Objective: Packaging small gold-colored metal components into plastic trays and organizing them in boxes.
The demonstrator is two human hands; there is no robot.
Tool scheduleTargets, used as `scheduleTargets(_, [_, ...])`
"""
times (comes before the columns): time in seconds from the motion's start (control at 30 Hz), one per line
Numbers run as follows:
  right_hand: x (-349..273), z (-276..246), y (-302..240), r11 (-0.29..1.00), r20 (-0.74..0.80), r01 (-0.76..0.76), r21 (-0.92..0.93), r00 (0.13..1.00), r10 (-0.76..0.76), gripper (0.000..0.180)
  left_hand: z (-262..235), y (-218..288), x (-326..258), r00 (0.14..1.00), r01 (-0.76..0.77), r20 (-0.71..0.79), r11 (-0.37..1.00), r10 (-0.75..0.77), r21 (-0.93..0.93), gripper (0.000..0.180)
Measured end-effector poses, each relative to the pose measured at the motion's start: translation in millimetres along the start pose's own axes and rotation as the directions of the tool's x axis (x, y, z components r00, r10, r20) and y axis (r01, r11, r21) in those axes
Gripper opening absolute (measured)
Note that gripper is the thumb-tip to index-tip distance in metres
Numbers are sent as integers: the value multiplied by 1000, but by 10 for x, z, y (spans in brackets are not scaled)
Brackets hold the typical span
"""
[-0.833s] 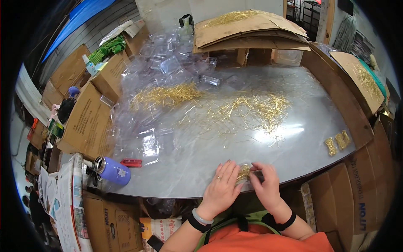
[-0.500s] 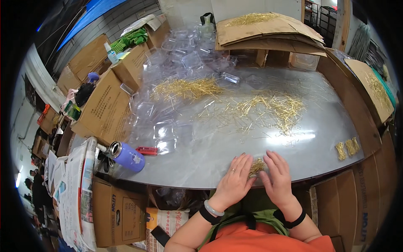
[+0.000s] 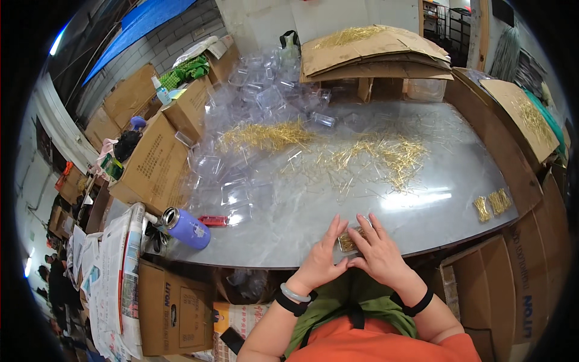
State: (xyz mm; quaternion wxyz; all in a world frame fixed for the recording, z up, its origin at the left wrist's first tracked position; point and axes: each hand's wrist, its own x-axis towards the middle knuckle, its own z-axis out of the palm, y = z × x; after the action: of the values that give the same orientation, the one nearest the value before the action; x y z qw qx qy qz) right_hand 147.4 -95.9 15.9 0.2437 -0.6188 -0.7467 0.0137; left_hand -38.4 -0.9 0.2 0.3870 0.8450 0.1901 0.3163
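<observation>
At the table's near edge, a small clear plastic box [image 3: 347, 243] with thin gold metal pins in it sits between my two hands. My left hand [image 3: 319, 262] holds its left side, fingers pointing away from me and thumb toward the right. From the right, my right hand [image 3: 383, 256] has its fingers bent over the box and covers part of it. My thumbs nearly meet on the near side. Farther back lie a loose pile of gold pins [image 3: 401, 160] and a denser heap [image 3: 265, 136]. Small bundles of gold pins [image 3: 499, 202] lie at the right edge.
Many clear plastic boxes [image 3: 268, 96] are heaped at the back left. A purple bottle [image 3: 187, 229] stands open at the left beside a red object [image 3: 213, 221]. Cardboard boxes [image 3: 154, 160] wall the left side; cardboard sheets [image 3: 374, 51] with pins on top lie at the back.
My hands have drawn closer together and shifted a little left. The right fingers now reach over the pins, and a clear box edge shows around them. The view has shifted slightly.
</observation>
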Motion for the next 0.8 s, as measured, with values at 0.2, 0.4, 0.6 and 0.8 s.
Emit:
scheduleTargets(0.2, [-10, 232, -1, 997, -78, -51, -53, 996, 47, 60, -48, -59, -35, 999, 34, 42, 948, -22, -315, 100])
scheduleTargets(0.4, [80, 79, -156, 990, -180, -112, -87, 979, 95, 54, -15, -132, -46, 956, 74, -173, 766, -237, -639, 83])
scheduleTargets(0.6, [26, -20, -85, 986, -54, -149, 73, 987, 153, 74, -27, -53, 11, 996, 7, -94, 997, 1, 80, 61])
scheduleTargets(0.8, [-86, 38, 51, 988, -77, -133, 81, 987, 139, 78, 137, 8, 121, 997, -63, -22, 945, 74, 320, 51])
